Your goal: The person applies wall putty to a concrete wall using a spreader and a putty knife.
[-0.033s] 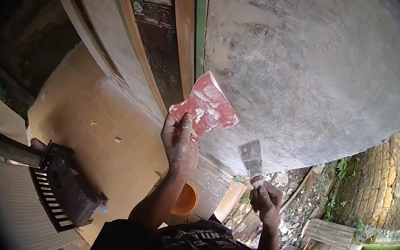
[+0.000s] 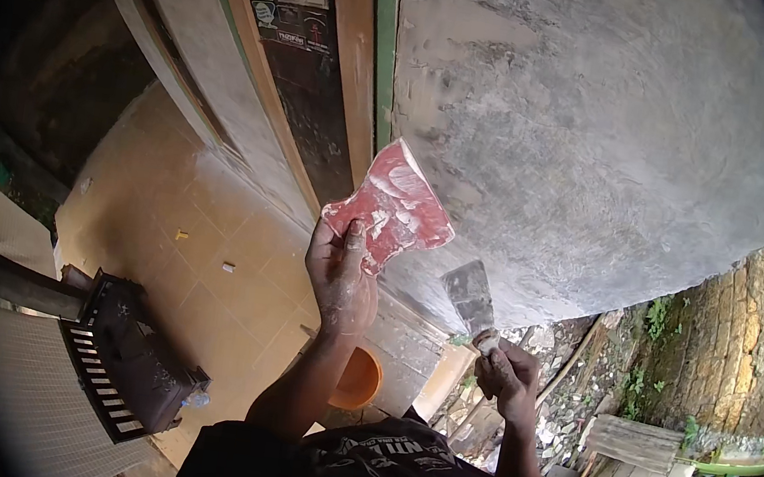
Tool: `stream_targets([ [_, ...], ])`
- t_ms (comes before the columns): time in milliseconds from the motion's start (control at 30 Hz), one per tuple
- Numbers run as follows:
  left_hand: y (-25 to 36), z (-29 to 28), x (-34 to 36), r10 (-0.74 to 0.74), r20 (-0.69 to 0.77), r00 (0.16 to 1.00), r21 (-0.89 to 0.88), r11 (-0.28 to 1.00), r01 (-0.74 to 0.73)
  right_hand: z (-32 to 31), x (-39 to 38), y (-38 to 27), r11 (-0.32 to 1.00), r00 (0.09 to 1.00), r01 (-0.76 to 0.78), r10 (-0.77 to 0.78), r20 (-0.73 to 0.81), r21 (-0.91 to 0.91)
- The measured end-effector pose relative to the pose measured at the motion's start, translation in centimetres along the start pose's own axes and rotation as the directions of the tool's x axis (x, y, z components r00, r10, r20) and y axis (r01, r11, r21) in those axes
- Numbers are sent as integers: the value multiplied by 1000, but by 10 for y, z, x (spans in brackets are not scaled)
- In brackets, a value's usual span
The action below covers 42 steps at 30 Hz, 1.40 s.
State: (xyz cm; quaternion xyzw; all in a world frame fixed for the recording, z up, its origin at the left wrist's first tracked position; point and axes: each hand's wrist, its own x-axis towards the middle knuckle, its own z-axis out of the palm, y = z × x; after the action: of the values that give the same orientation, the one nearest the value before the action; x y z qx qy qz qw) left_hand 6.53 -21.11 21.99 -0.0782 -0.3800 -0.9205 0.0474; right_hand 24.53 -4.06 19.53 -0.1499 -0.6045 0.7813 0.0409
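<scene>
My left hand (image 2: 337,266) is closed on a flat red plate (image 2: 397,210), its thumb on top of the lower edge. White paste is smeared across the plate's upper face, and its rim is whitish. To the right and lower, my right hand (image 2: 508,378) grips a putty knife (image 2: 469,297) by the handle, its broad greyish blade pointing up and left. The blade is apart from the red plate and appears in front of the grey plastered wall (image 2: 594,141); whether it touches the wall I cannot tell.
A dark door (image 2: 298,85) with stickers stands in a wooden frame beside the wall. Below my left forearm is an orange bucket (image 2: 359,379). A dark bench (image 2: 134,356) stands on the tan tiled floor (image 2: 202,307). Rubble (image 2: 554,393) lies along the wall's foot at right.
The putty knife in my right hand has shifted slightly left, its blade closer to the red plate. My left hand and the plate have hardly moved.
</scene>
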Motion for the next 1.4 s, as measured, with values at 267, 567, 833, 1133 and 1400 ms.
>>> stream_targets([
  [267,43,-75,-74,-102,239,966,621,780,-71,46,46,-13,998,984,-33,22,179,59],
  [567,136,-207,-96,176,-377,909,547,834,65,80,55,87,394,830,170,437,347,-903],
  [833,146,-222,-135,157,-453,877,538,833,129,123,53,292,303,762,299,495,418,-905],
  [1133,152,-238,-167,174,-520,836,539,826,163,128,73,257,531,771,-16,547,328,-847],
  [1400,87,-301,-189,-329,-599,730,157,846,510,8,55,219,674,531,-545,738,417,-499],
])
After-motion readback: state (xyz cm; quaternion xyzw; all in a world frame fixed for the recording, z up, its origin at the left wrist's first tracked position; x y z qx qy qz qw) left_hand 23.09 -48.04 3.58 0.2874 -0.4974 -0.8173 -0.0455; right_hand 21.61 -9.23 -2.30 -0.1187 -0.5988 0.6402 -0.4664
